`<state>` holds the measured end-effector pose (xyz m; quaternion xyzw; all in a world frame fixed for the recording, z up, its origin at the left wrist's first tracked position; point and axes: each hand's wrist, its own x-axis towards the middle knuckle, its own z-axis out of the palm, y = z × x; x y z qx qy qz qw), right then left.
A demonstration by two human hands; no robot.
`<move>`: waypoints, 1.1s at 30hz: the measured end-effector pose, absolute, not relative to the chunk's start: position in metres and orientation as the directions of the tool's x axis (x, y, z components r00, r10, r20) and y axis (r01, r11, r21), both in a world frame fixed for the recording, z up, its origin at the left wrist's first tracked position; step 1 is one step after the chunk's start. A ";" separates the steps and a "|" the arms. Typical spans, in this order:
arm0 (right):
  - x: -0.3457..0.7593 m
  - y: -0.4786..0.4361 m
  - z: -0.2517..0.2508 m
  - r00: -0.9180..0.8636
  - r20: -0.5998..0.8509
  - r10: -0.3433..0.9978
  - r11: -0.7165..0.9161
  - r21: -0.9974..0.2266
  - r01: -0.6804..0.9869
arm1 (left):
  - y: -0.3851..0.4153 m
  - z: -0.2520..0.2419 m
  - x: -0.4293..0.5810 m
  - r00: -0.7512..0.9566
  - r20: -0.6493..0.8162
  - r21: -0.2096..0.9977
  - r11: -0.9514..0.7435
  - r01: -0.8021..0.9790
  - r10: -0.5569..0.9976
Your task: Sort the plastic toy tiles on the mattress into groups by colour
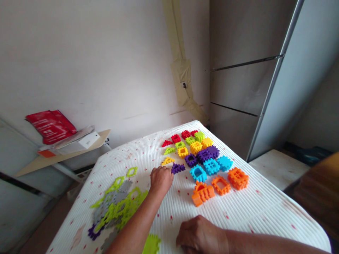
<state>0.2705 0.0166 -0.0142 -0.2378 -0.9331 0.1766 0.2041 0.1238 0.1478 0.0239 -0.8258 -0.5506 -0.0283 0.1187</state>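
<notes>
My left hand (161, 179) reaches over the middle of the table with its fingers curled down. Its right side is against or right beside a purple triangular building piece (178, 168); the fingertips are hidden, so what they hold does not show. A yellow triangular piece (167, 161) lies just beyond the knuckles. Near the front edge, my right hand (200, 234) rests closed and low over the cloth, its fingers tucked out of sight. To its upper right stand orange pieces (202, 193), blue pieces (211, 166) and purple pieces (203, 155), grouped by colour in rows.
Yellow blocks (196, 147), green blocks (199, 136) and red blocks (185, 134) fill the far rows. A loose pile of lime green pieces (127, 208) and grey pieces (102, 213) spreads at left. A refrigerator (238, 84) stands right; red packets (50, 127) lie on a side shelf.
</notes>
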 end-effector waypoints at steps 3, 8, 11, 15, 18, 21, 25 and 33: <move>0.270 0.017 -0.015 -0.807 0.299 0.510 0.832 -0.412 0.372 | 0.148 0.024 0.123 0.394 0.179 -0.171 -0.366 0.915 0.901; 0.270 0.018 -0.014 -0.813 0.310 0.493 0.843 -0.400 0.359 | 0.147 0.024 0.125 0.395 0.187 -0.178 -0.365 0.914 0.899; 0.270 0.017 -0.013 -0.810 0.311 0.498 0.841 -0.402 0.363 | 0.147 0.023 0.125 0.392 0.198 -0.182 -0.360 0.915 0.898; 0.270 0.017 -0.013 -0.816 0.287 0.502 0.833 -0.413 0.368 | 0.147 0.022 0.125 0.374 0.186 -0.194 -0.339 0.921 0.909; 0.270 0.018 -0.015 -0.822 0.266 0.503 0.827 -0.424 0.369 | 0.148 0.022 0.126 0.352 0.167 -0.203 -0.317 0.927 0.921; 0.270 0.018 -0.016 -0.825 0.255 0.505 0.822 -0.433 0.370 | 0.149 0.023 0.126 0.343 0.173 -0.201 -0.308 0.930 0.923; 0.271 0.017 -0.015 -0.808 0.284 0.516 0.804 -0.485 0.343 | 0.141 0.033 0.119 0.293 0.170 -0.159 -0.267 0.951 0.941; 0.275 0.015 -0.011 -0.791 0.232 0.566 0.687 -0.662 0.298 | 0.098 0.050 -0.006 -0.119 0.261 0.246 0.053 0.968 0.958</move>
